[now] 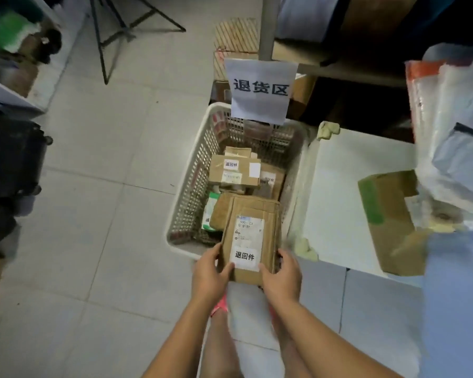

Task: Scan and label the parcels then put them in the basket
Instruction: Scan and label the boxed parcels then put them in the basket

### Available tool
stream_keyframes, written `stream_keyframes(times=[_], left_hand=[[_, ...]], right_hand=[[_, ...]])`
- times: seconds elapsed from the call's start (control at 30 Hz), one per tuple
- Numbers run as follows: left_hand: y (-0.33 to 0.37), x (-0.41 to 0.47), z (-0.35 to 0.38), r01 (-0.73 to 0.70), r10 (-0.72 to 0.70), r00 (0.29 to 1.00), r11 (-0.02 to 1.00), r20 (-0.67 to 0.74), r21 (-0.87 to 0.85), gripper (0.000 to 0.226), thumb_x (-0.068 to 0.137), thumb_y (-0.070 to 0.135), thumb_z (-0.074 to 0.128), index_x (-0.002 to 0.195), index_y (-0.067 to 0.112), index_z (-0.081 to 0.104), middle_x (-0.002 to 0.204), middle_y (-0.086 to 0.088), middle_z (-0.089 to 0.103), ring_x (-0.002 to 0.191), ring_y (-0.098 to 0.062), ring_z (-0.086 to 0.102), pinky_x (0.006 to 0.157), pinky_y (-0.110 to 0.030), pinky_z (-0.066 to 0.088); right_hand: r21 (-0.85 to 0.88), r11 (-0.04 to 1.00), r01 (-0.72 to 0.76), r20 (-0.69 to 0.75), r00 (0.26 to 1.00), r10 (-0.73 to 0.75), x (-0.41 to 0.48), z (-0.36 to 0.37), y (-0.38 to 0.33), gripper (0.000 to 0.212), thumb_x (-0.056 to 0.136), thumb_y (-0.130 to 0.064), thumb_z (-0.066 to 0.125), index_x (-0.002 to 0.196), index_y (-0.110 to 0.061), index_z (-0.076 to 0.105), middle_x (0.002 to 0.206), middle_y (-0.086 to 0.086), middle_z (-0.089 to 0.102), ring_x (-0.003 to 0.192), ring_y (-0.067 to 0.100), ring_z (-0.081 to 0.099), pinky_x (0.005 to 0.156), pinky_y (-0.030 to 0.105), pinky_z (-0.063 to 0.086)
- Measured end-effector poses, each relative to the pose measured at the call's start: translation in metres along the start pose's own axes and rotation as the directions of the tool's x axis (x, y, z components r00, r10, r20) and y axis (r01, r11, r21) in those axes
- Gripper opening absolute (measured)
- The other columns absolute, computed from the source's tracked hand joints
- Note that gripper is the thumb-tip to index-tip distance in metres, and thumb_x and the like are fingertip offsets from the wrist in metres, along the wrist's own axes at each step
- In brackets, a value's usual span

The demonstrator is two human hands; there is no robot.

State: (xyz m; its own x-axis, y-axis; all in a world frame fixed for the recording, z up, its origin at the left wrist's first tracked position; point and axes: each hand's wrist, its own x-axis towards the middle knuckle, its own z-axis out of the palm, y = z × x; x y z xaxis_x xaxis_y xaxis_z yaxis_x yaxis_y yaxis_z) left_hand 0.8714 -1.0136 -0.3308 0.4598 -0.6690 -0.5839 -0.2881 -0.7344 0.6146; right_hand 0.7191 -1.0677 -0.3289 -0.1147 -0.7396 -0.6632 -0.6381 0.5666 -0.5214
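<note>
Both hands are on the parcel [253, 214]. It is flat brown cardboard, and on its near end sits a white sticker [245, 256] reading 退回件. Above that is a waybill [249, 230]: "590" and "C3" come through, the rest is too blurred to read.

The left hand [209, 271] grips the parcel's 7 o'clock corner, thumb laid on top beside the sticker, fingers wrapped round the edge. The right hand [280, 274] takes the 5 o'clock corner the same way, thumb on top, fingers curled round the side. The parcel lies between the two hands. Its far end is over the basket [186, 186] and its near end juts out past the basket's 6 o'clock rim. I cannot tell whether it touches the cardboard beneath it.

The basket is white and perforated. Inside, at 12 o'clock from the parcel, a box [234, 173] carries its own 退回件 sticker, a blank white patch and a printed label too small to read. At 10 o'clock lies a green-and-white packet [210, 211].

Above the basket's far rim, at 12 o'clock, a paper sign [260, 91] reads 退货区 in bold characters. Out at 3 o'clock is a white table [336, 173] with a taped box [385, 214] on it; the tape is green.
</note>
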Motion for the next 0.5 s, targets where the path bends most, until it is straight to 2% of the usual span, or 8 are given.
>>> stream_keyframes(times=[0.17,0.33,0.5], left_hand=[[-0.043,0.095,0.049,-0.032,0.031,0.994,0.999,0.102,0.013,0.062,0.083,0.013,0.078,0.139,0.011,0.052,0.128,0.004,0.057,0.114,-0.008,0.053,0.094,-0.019,0.039],[-0.086,0.158,0.082,-0.036,0.025,0.988,0.997,0.153,0.068,0.067,0.083,0.015,0.078,0.143,0.013,0.049,0.126,0.005,0.055,0.116,-0.013,0.054,0.105,-0.032,0.045],[-0.113,0.182,0.102,-0.099,0.078,0.984,0.987,0.159,0.125,0.064,0.085,0.016,0.075,0.143,0.014,0.049,0.127,0.003,0.055,0.115,-0.013,0.054,0.103,-0.034,0.047]], right_hand=[[-0.041,0.996,-0.080,-0.055,0.996,0.077,0.090,0.058,0.032,0.069,0.085,-0.025,0.076,0.145,-0.012,0.044,0.145,0.009,0.049,0.133,0.026,0.047,0.111,0.040,0.039],[-0.092,0.986,-0.137,-0.085,0.988,0.129,0.145,0.111,0.062,0.071,0.085,-0.028,0.076,0.145,-0.011,0.043,0.146,0.011,0.049,0.132,0.028,0.048,0.110,0.040,0.040],[-0.165,0.976,-0.138,-0.145,0.983,0.115,0.165,0.136,0.084,0.070,0.085,-0.031,0.075,0.145,-0.013,0.043,0.144,0.009,0.052,0.131,0.028,0.050,0.109,0.041,0.042]])
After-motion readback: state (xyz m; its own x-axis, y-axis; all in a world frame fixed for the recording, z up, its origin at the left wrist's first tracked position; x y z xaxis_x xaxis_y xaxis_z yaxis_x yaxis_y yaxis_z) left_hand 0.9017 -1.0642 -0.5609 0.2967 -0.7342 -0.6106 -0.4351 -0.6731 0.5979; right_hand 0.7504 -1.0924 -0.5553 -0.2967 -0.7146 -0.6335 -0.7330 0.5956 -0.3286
